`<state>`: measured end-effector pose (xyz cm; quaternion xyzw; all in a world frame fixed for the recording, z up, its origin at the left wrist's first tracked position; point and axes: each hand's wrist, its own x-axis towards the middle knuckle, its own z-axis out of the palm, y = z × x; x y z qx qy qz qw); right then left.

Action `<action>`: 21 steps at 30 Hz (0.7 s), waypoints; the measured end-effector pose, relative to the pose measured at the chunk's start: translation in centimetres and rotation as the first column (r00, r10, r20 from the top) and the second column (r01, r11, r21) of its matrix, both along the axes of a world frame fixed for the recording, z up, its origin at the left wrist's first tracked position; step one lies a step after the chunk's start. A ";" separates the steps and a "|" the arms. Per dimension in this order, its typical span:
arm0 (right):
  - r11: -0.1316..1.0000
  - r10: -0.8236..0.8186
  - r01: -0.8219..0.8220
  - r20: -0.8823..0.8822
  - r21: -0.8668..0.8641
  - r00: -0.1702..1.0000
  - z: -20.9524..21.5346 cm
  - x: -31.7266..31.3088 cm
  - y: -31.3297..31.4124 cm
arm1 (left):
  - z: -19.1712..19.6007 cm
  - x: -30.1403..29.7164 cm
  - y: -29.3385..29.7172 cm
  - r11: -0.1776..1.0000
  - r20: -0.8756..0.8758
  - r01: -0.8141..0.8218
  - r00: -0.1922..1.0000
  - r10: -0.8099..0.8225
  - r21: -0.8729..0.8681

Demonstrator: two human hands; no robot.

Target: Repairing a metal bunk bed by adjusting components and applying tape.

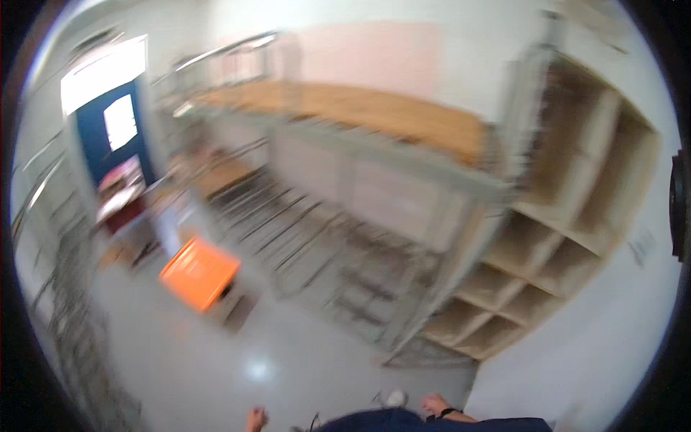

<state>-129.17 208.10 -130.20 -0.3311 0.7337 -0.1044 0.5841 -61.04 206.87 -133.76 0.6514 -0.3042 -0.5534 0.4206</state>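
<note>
At the lower edge, my left hand (256, 419) hangs over the grey floor (302, 360), only its near part in the frame. Nothing can be made out in it. My right hand (434, 405), with a dark band at the wrist, is low in front of my dark blue clothing (403, 419). Motion smears the fingers of both, so their closing is unclear. Neither visibly touches any object. A white shoe (396, 398) shows between them. Closest to my right hand is the bottom of a wooden shelf unit (529, 272).
A bunk bed frame (425, 169) with a wooden upper board (360, 108) runs along the wall, bare slats below. An orange plastic thing (199, 274), perhaps a stool or box, stands on the floor left. Further off is a blue door (90, 140); metal frames (68, 309) line the left.
</note>
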 end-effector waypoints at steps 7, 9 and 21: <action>0.976 0.142 -0.130 -0.054 0.175 0.988 3.5 10.7 -8.8 | 6.2 1.0 16.4 0.863 0.071 -0.446 0.894 0.442 0.239; 0.924 0.380 -0.379 -0.260 0.056 0.888 4.0 14.2 -11.8 | 3.2 0.8 22.1 0.805 0.015 -0.524 0.840 0.542 0.278; 0.768 0.610 -0.630 -0.169 -0.113 0.774 6.8 34.9 -24.4 | -2.3 -1.9 30.6 0.568 -0.014 -0.742 0.604 0.797 0.356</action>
